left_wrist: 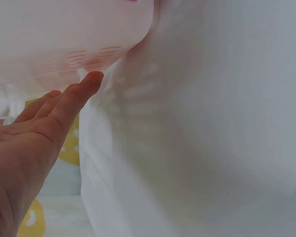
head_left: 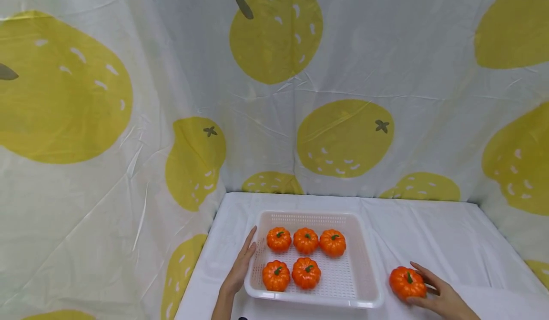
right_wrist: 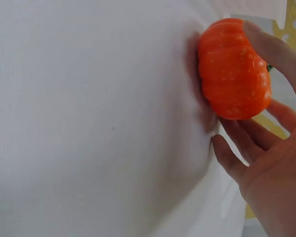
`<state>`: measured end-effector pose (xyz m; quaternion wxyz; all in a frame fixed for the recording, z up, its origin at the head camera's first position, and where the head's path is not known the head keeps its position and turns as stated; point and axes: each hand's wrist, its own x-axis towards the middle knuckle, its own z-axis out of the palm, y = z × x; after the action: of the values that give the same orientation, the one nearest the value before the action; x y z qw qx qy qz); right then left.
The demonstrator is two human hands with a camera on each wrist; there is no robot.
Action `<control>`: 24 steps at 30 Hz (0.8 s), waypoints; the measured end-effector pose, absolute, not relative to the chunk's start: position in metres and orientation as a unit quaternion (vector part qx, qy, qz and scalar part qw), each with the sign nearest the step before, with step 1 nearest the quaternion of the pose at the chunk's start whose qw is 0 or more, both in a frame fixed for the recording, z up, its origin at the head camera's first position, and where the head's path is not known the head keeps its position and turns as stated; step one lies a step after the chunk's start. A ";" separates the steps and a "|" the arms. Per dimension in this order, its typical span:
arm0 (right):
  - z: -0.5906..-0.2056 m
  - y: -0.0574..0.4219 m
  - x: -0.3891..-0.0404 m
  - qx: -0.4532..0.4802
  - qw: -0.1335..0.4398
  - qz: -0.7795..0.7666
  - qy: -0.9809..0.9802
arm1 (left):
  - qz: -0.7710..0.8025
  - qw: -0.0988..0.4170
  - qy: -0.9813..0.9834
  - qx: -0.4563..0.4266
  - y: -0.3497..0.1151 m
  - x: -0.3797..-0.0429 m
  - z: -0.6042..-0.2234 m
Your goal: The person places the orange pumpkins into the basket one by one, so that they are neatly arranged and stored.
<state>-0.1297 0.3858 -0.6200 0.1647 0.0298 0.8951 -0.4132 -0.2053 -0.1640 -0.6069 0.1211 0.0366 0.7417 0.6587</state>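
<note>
A white plastic basket (head_left: pixel 372 263) with slotted walls holds several small orange pumpkins, three in its back row and two in its front row, such as the front-left pumpkin (head_left: pixel 276 276). Along the basket's left side lies my left hand (head_left: pixel 240 270), its fingers straight against the outer wall, as the left wrist view also shows. To the right of the basket, another orange pumpkin (head_left: pixel 407 284) with a green stem is on the white cloth. My right hand (head_left: pixel 442 296) curls around that pumpkin from the right, thumb on one side and fingers on the other, partly hidden behind it.
White cloth (head_left: pixel 446 244) covers the table. Curtains (head_left: pixel 266 134) printed with large yellow fruit hang behind and at both sides. A small dark object (head_left: pixel 242 318) shows at the bottom edge, in front of the basket.
</note>
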 end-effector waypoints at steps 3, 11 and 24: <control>-0.619 0.387 -0.128 0.045 0.177 -0.429 0.885 | 0.658 0.122 0.743 0.032 -0.164 -0.205 -0.607; -0.618 0.389 -0.130 0.048 0.198 -0.438 0.876 | 0.657 0.121 0.743 0.031 -0.164 -0.206 -0.606; -0.612 0.374 -0.144 0.014 0.179 -0.417 0.891 | 0.659 0.118 0.742 0.038 -0.163 -0.205 -0.604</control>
<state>-0.1439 0.3741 -0.6117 0.1789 0.0144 0.8911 -0.4169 -0.2054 -0.1633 -0.6037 0.1178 0.0382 0.7415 0.6594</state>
